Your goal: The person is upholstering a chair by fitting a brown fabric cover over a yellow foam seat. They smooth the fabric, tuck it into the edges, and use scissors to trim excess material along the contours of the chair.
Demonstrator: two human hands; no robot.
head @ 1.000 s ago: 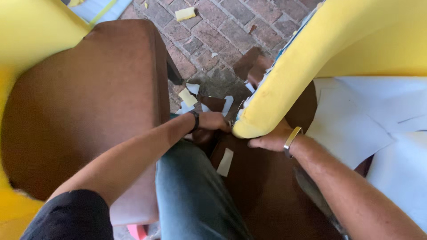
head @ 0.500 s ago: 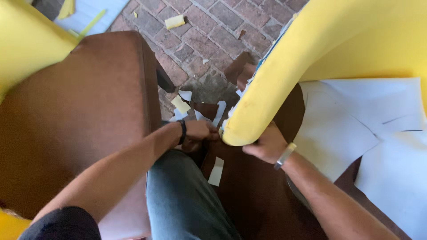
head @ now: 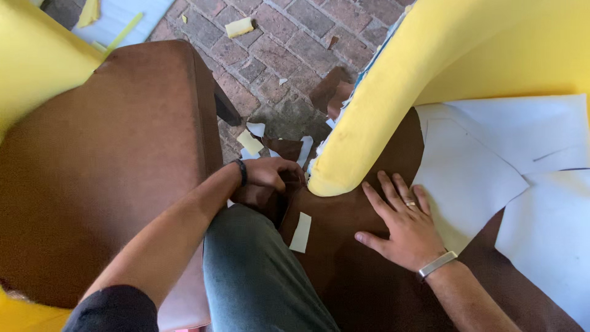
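A brown leather sheet (head: 362,270) covers a seat in front of me, under the end of a thick yellow foam armrest (head: 393,104). My right hand (head: 402,224) lies flat on the sheet with fingers spread, just below the foam's rounded tip. It wears a ring and a metal wristband. My left hand (head: 270,173) is closed on the sheet's left edge beside the foam tip, a dark band on its wrist. My knee in grey trousers (head: 252,270) is between my arms.
A brown upholstered chair (head: 98,166) with yellow foam stands at left. White paper patterns (head: 510,160) lie on the leather at right. Foam and paper scraps (head: 239,27) litter the brick floor (head: 276,55). A white strip (head: 300,232) rests on the leather.
My right hand came off the foam tip and now lies flat and spread on the leather. The view shifted, and my left hand stays gripping the leather's edge.
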